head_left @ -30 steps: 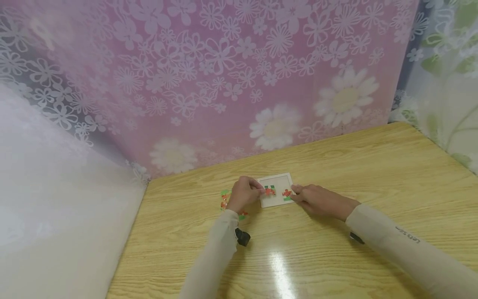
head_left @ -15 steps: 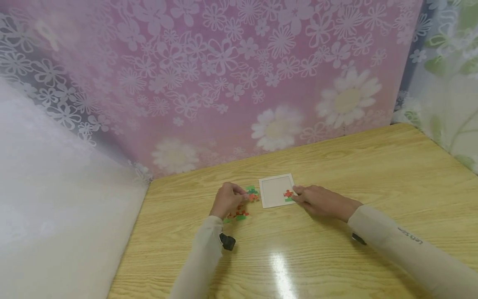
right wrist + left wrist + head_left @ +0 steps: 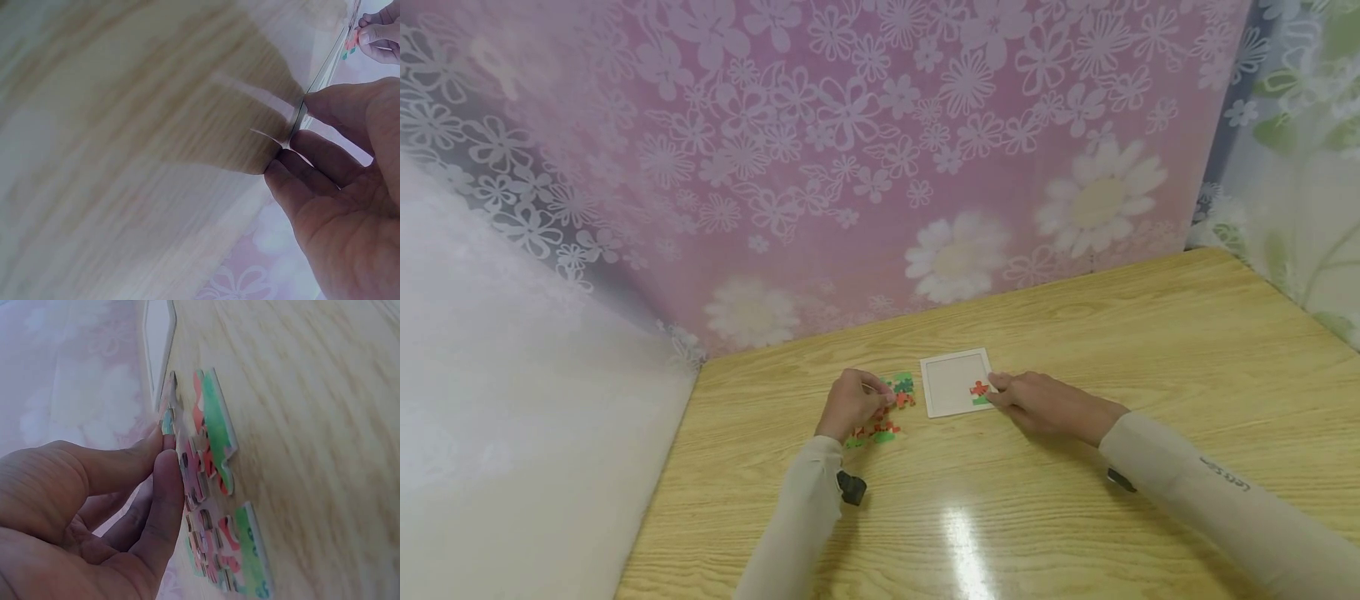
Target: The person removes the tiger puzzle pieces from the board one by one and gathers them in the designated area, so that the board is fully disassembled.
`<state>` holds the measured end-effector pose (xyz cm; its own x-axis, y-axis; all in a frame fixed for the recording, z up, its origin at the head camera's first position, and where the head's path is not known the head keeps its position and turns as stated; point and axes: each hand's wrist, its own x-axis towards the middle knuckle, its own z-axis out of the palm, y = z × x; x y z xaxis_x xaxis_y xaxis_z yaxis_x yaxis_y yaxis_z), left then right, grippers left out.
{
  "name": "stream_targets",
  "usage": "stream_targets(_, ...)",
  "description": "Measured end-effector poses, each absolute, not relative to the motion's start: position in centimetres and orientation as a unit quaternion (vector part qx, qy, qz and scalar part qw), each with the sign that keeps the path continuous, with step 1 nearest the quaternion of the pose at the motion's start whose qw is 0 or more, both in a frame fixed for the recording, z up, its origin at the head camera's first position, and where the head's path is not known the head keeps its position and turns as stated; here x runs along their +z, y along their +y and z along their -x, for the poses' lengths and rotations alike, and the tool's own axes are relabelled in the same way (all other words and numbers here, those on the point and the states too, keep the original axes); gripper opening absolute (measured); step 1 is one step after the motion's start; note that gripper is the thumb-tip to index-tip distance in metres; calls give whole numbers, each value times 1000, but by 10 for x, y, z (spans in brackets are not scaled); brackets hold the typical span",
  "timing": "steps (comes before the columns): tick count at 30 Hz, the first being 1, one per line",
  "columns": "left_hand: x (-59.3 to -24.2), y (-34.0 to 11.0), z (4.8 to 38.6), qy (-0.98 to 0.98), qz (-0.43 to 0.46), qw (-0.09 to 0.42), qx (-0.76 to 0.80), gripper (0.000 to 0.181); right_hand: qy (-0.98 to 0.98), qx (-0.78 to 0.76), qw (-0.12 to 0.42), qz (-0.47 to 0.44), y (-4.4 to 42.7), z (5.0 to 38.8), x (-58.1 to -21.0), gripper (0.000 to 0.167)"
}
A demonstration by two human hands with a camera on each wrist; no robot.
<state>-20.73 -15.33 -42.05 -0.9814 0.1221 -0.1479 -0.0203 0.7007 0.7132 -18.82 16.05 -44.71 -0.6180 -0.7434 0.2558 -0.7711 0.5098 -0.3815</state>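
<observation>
In the head view my left hand is over the loose pieces, left of a square white puzzle tray. Thumb and forefinger pinch a jigsaw piece in green, teal and red. Several more jigsaw pieces lie close together beneath and beside that hand, partly covered by it. My right hand grips the right edge of the tray, fingertips against its side. One red and green piece lies in the tray's lower right corner.
Everything lies on a wood-grain table. A pink flowered backdrop rises along its far edge. A white panel stands at the left, and a leafy-patterned sheet hangs at the right.
My left hand has carried the pinched jigsaw piece leftward, from above the tray back to the loose pieces. The right hand keeps its hold on the tray's edge.
</observation>
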Motion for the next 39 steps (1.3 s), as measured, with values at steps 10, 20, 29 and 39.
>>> stream_targets(10, -424, -154, 208, 924, -29, 92, 369, 10, -869, 238, 29, -434, 161, 189, -447, 26)
stream_targets(20, -423, -153, 210, 931, -42, 79, 353, 8, -869, 235, 30, -435, 162, 189, -445, 27)
stream_targets(29, -421, -123, 217, 927, -83, 85, 356, 8, -871, 241, 20, -427, 162, 188, -446, 28)
stream_targets(39, -429, -77, 221, 918, -106, 96, 370, 9, -877, 224, 21, -424, 162, 188, -445, 15)
